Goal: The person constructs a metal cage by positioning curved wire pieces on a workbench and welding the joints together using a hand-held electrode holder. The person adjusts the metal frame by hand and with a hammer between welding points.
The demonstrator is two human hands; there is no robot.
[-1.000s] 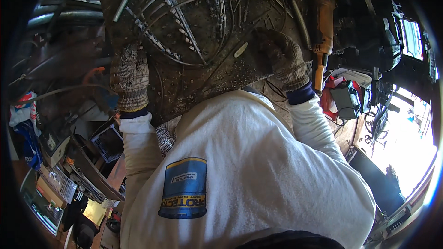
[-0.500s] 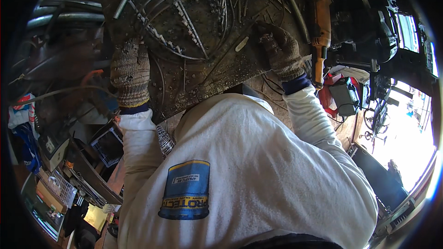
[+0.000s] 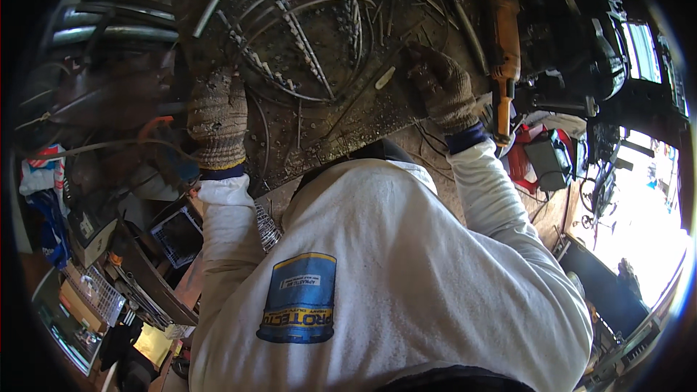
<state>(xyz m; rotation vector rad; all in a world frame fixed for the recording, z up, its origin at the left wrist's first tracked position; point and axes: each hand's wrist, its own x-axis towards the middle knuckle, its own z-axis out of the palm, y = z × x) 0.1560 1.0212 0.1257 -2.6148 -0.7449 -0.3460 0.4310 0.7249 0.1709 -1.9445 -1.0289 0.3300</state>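
A wire frame of curved metal rods (image 3: 302,29), with rough whitish lumps along its ribs, lies on the dark worktable (image 3: 290,156). To its lower left, my left hand (image 3: 218,117) in a brown knitted glove lies flat at the table's left side, fingers forward and dim in shadow. My right hand (image 3: 443,91), gloved the same way, rests on the table to the right of the frame. Its fingers are loosely bent and apart, with nothing visible in them. A small pale flat piece (image 3: 385,78) and a thin rod lie between the frame and my right hand.
An orange angle grinder (image 3: 506,51) lies right of my right hand, its disc at the far end. A metal tube (image 3: 470,36) lies beside it. Another tube (image 3: 220,0) is at the far left. A red and grey bag (image 3: 541,156) sits lower right; a cable (image 3: 116,147) runs at left.
The whole view has shifted slightly, with the frame and table appearing a little lower and to the right. Both hands stay in nearly the same places on the table.
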